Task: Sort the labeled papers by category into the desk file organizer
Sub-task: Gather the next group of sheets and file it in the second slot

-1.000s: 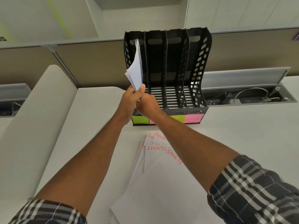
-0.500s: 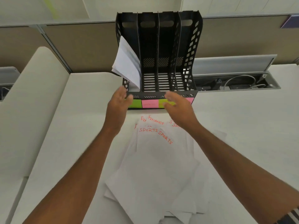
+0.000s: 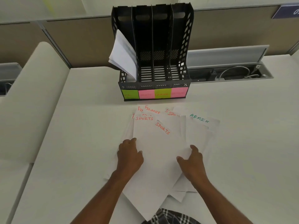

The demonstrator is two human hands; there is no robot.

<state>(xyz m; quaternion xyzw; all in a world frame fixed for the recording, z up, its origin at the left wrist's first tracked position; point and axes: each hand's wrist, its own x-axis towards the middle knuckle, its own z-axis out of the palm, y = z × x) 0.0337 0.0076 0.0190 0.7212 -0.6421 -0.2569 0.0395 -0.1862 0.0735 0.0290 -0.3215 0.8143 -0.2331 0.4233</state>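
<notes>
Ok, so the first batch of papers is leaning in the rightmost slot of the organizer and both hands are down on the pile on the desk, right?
Not the rightmost. The head view shows the filed papers in the leftmost slot of the organizer; the other three slots look empty. The rest holds: left hand and right hand are on the pile.

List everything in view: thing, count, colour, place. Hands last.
File organizer: one, black, four slots, back of desk.
Filed papers: one sheaf, white, leftmost slot, leaning out left.
Sticky labels: four, green and pink alternating, organizer's front.
Loose papers: overlapping pile, white, marked SPORTS, FINANCE, ADMIN, desk centre.
Desk: one, off-white.
Cable tray: one, grey, lid open, right of organizer.
Left hand: on the pile's left edge.
Right hand: on the pile's right side.
</notes>
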